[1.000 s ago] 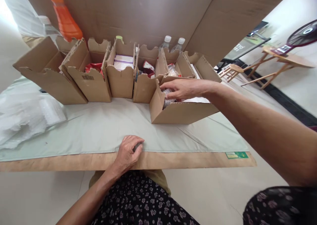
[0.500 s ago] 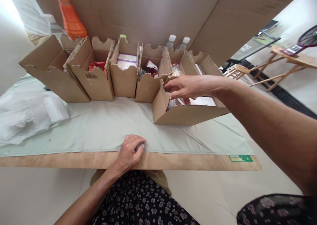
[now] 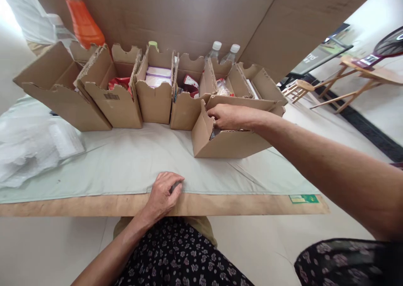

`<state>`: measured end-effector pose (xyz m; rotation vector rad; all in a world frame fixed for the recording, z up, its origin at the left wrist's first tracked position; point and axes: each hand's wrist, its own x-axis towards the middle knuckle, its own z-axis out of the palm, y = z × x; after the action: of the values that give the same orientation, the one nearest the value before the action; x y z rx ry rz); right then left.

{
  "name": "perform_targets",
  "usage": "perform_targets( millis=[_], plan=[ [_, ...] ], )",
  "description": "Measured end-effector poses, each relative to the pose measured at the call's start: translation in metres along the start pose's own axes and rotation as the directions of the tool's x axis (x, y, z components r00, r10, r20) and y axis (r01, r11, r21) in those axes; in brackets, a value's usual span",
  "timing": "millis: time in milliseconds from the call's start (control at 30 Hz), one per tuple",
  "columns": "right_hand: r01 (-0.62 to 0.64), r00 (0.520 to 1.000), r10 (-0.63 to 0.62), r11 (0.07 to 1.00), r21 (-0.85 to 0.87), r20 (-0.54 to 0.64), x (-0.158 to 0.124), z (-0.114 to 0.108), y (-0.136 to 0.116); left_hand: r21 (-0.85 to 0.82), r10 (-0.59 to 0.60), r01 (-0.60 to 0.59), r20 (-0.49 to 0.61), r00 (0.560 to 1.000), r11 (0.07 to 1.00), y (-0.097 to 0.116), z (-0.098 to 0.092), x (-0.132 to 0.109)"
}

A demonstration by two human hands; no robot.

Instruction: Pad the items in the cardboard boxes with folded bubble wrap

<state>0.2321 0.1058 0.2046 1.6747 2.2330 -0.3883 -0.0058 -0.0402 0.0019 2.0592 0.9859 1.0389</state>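
1. While the right hand [image 3: 231, 117] reaches forward toward one o'clock, its fingers dip into the nearest cardboard box [image 3: 229, 145], which lies crosswise on the pale green cloth [image 3: 126, 160], just in front of a row of boxes [image 3: 115, 105].
2. Inside that box, at its nine o'clock end, lies a clear packet [image 3: 215, 132]. The fingers bend down over it and seem to touch it, but the box wall hides the fingertips, so I cannot tell whether the grip pinches the packet or merely rests on it.
3. At six o'clock the left hand [image 3: 163, 191] lies knuckles up on the near edge of the counter [image 3: 220, 204], over the cloth's hem. Its grip is curled together into a loose fist, with nothing held that I can make out.
4. From ten to one o'clock the row of boxes stands open-topped, side by side and touching; red packets and white packs show inside some of them.
5. Behind the row, an orange bottle [image 3: 82, 19] stands at eleven o'clock, and two clear bottles with white caps [image 3: 224, 53] stand at twelve, against a cardboard sheet [image 3: 176, 13].
6. White plastic wrap [image 3: 31, 147] lies on the cloth at nine o'clock, well apart from both hands.
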Motion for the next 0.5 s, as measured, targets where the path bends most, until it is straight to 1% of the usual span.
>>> perform_targets(
  millis=[67, 100, 133, 167, 200, 233, 267, 300, 333, 367, 400, 433, 467, 500],
  plan=[
    [-0.027, 0.997, 0.029, 0.999, 0.028, -0.075, -0.013, -0.005, -0.006, 0.001, -0.007, 0.007, -0.005, 1.000, 1.000, 0.001, 0.000, -0.001],
    [-0.037, 0.986, 0.048, 0.997, 0.070, -0.158, -0.025, -0.007, -0.007, -0.004, -0.020, 0.020, -0.010, 1.000, 1.000, 0.004, -0.001, -0.001],
    [-0.035, 0.960, 0.070, 0.991, 0.132, -0.270, -0.039, -0.008, -0.006, -0.014, -0.041, 0.041, -0.020, 0.999, 0.999, 0.007, -0.003, -0.001],
    [-0.031, 0.907, 0.112, 0.979, 0.202, -0.405, -0.057, -0.005, -0.003, -0.029, -0.065, 0.064, -0.035, 0.997, 0.998, 0.012, -0.005, 0.000],
    [-0.024, 0.826, 0.169, 0.964, 0.266, -0.537, -0.078, 0.000, 0.003, -0.047, -0.087, 0.085, -0.052, 0.995, 0.995, 0.017, -0.008, 0.003],
    [-0.017, 0.732, 0.233, 0.946, 0.325, -0.641, -0.099, 0.011, 0.012, -0.069, -0.107, 0.103, -0.067, 0.992, 0.992, 0.023, -0.011, 0.006],
    [-0.037, 0.613, 0.309, 0.930, 0.364, -0.727, -0.120, 0.025, 0.023, -0.091, -0.125, 0.118, -0.074, 0.989, 0.989, 0.029, -0.013, 0.011],
    [-0.076, 0.532, 0.379, 0.912, 0.404, -0.757, -0.138, 0.044, 0.035, -0.113, -0.140, 0.132, -0.074, 0.987, 0.985, 0.034, -0.014, 0.018],
    [-0.111, 0.467, 0.456, 0.880, 0.461, -0.758, -0.152, 0.065, 0.048, -0.132, -0.150, 0.140, -0.067, 0.986, 0.981, 0.037, -0.013, 0.026],
    [-0.129, 0.409, 0.541, 0.831, 0.541, -0.734, -0.162, 0.089, 0.061, -0.149, -0.154, 0.144, -0.057, 0.986, 0.978, 0.039, -0.011, 0.036],
    [-0.122, 0.364, 0.636, 0.757, 0.642, -0.681, -0.166, 0.113, 0.071, -0.163, -0.156, 0.146, -0.046, 0.987, 0.976, 0.039, -0.007, 0.047],
    [-0.082, 0.340, 0.707, 0.680, 0.729, -0.621, -0.164, 0.135, 0.078, -0.172, -0.153, 0.144, -0.037, 0.988, 0.974, 0.038, -0.001, 0.059],
    [-0.028, 0.352, 0.747, 0.610, 0.792, -0.564, -0.159, 0.155, 0.082, -0.177, -0.145, 0.138, -0.027, 0.989, 0.974, 0.035, 0.007, 0.071],
    [0.026, 0.402, 0.754, 0.558, 0.829, -0.520, -0.149, 0.172, 0.083, -0.178, -0.132, 0.128, -0.011, 0.991, 0.976, 0.032, 0.016, 0.083]
  ],
)
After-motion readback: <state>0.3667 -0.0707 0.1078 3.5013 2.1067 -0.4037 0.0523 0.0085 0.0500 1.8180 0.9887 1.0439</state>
